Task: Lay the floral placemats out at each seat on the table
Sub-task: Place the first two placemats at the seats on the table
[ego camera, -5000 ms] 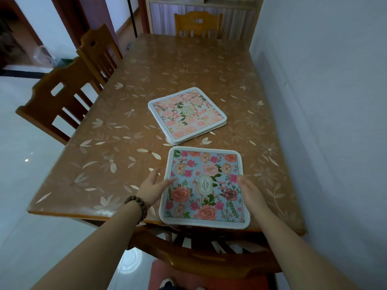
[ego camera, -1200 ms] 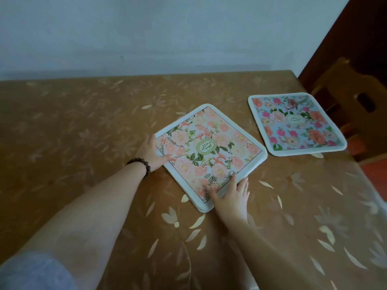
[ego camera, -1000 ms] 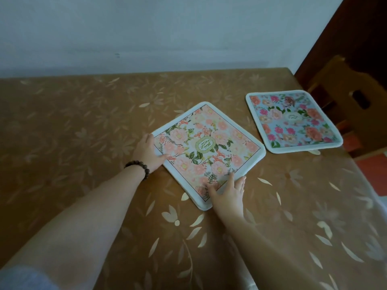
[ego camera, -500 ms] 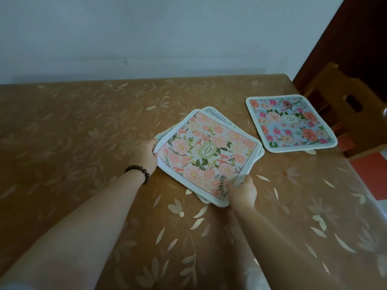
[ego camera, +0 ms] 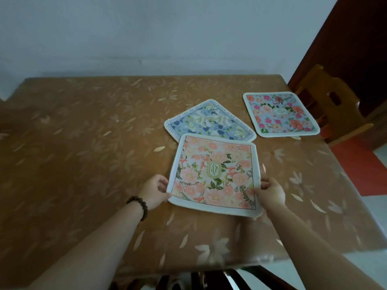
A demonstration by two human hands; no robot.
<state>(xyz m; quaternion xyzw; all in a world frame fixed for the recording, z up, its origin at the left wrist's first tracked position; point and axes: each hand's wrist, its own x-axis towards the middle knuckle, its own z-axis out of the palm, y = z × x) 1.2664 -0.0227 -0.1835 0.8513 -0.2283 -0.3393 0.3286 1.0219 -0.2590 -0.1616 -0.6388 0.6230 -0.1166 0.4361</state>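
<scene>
The desk (ego camera: 83,143) fills the middle and lower frame, covered in a brown cloth with pale leaf prints, its far edge against a pale wall (ego camera: 167,34). A wooden chair (ego camera: 333,105) stands at the desk's right end, in the upper right of the frame.

Three placemats are in view. The pink floral placemat (ego camera: 213,176) sits right of centre and low in the frame, between your hands; its near edge looks slightly raised off the cloth, though contact cannot be confirmed. Its far edge overlaps the near corner of the blue-and-white placemat (ego camera: 209,122), which lies flat just above it, turned corner-on, with lettering round its border. The light-blue rose placemat (ego camera: 280,114) lies flat in the upper right, before the chair, just beside the blue-and-white one and apart from it.

Your left hand (ego camera: 155,191) pinches the pink placemat's left edge near the lower corner, fingers closed on it. Your right hand (ego camera: 271,192) grips the right edge likewise. A dark bead bracelet (ego camera: 139,206) circles your left wrist.
</scene>
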